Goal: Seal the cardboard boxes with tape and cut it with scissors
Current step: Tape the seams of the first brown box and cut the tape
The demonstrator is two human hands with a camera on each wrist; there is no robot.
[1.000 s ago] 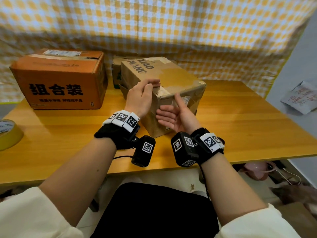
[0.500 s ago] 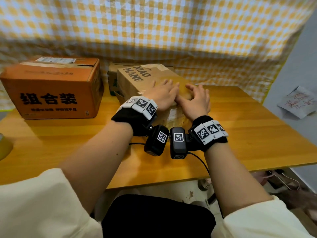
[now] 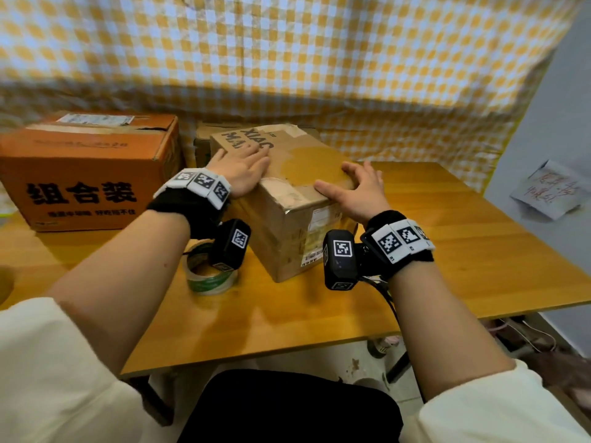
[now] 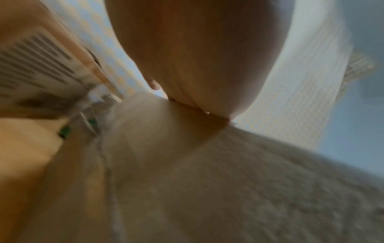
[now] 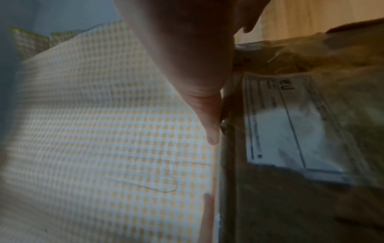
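A brown cardboard box [image 3: 297,219] with black lettering and a white shipping label stands in the middle of the wooden table [image 3: 447,251]. My left hand [image 3: 243,167] lies flat on the left part of its top, fingers straight. My right hand [image 3: 355,190] presses flat on the right part of the top, fingers spread. A roll of clear tape with a green core [image 3: 209,273] lies on the table left of the box, partly behind my left wrist camera. The right wrist view shows the box's labelled side [image 5: 290,123] beside my palm. No scissors are in view.
An orange cardboard box [image 3: 89,174] with black characters stands at the back left. Another brown box [image 3: 204,139] sits behind the middle one. A yellow checked cloth [image 3: 287,59] hangs behind the table. Crumpled paper [image 3: 550,190] lies off the table's right edge.
Both hands went from the box's near corner onto its top, then slid apart, left to the left, right to the right. The tape roll has come into view.
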